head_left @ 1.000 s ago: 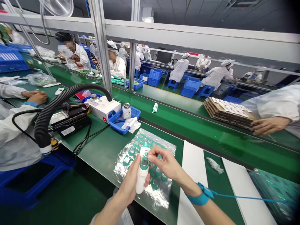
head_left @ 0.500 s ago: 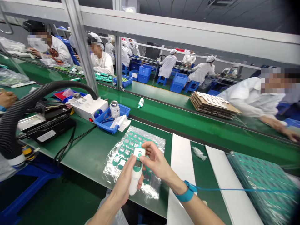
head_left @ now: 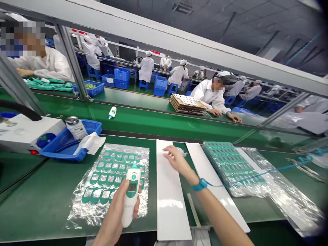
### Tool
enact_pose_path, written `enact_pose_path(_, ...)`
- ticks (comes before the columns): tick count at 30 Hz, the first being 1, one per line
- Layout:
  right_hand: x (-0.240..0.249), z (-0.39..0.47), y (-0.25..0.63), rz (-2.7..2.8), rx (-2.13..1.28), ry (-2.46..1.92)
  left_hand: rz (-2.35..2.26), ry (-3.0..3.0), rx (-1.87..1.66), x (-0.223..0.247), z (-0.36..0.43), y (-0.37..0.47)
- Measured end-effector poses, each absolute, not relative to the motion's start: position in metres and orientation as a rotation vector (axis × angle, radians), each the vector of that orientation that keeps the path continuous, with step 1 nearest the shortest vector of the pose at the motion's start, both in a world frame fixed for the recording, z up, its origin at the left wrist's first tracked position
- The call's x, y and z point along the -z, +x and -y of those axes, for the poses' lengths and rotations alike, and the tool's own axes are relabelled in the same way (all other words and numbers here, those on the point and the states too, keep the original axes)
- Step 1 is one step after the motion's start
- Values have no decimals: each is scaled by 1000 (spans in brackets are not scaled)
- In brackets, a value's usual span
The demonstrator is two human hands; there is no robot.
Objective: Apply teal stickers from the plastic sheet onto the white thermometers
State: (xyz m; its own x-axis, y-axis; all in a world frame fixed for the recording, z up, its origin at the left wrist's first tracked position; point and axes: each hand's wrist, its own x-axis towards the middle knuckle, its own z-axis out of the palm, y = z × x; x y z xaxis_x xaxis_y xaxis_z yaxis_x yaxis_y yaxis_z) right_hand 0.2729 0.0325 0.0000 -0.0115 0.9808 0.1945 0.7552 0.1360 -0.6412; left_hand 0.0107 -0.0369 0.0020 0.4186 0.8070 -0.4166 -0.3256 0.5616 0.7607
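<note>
My left hand [head_left: 116, 208] is wrapped round a white and green ear thermometer [head_left: 129, 201], which stands tilted with its tip away from me and its small grey screen facing up. Beneath it lies a shiny clear plastic sheet [head_left: 82, 210] with rows of green frame-shaped parts [head_left: 103, 178]. My right hand [head_left: 176, 159] is off the thermometer, fingers apart and slightly bent, above a long white strip [head_left: 170, 201]. Nothing shows in its fingers. A blue band [head_left: 201, 184] with a cord circles that wrist.
Another thermometer [head_left: 112, 112] lies on the green conveyor belt [head_left: 138, 121]. At left are a blue tray [head_left: 77, 155] with a metal-capped bottle [head_left: 76, 127] and a white box [head_left: 30, 133]. A stack of green-part sheets [head_left: 230, 164] lies right, beyond a second white strip [head_left: 205, 171]. Co-workers sit opposite.
My right hand has let go of the thermometer and moved right, over the white strip. The thermometer stays in my left hand. The view has swung to the right.
</note>
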Motion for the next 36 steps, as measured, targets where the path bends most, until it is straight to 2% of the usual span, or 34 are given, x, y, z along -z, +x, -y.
enact_pose_path(4, 11, -43, 345, 1636, -295, -1909, -855, 641, -795, -1, 38, 4)
enact_pose_path(7, 1, -14, 368, 1562, -242, -1939, -869, 589, -798, -3, 41, 3)
enact_pose_path(12, -40, 113, 355, 1304, -174, -1835, -872, 542, -818, -16, 45, 9)
enact_pose_path(14, -40, 174, 335, 1130, -57, -1764, -857, 550, -795, -21, 45, 11)
enact_pose_path(17, -5, 251, 310, 1003, 142, -1786, -834, 564, -796, -22, 44, 10)
enact_pose_path(20, 42, 297, 303, 1091, -140, -2128, -833, 577, -844, -18, 39, 2)
enact_pose_path(22, 59, 306, 307, 1082, -192, -2182, -847, 571, -899, -14, 36, -5)
enact_pose_path(26, 39, 265, 304, 1124, -120, -1965, -884, 519, -981, -9, 32, -20)
enact_pose_path(31, 0, 137, 261, 1443, -438, -1579, -910, 453, -1025, -10, 39, -25)
enact_pose_path(36, 25, 10, 212, 1658, -740, -1447, -947, 434, -1045, -7, 50, -25)
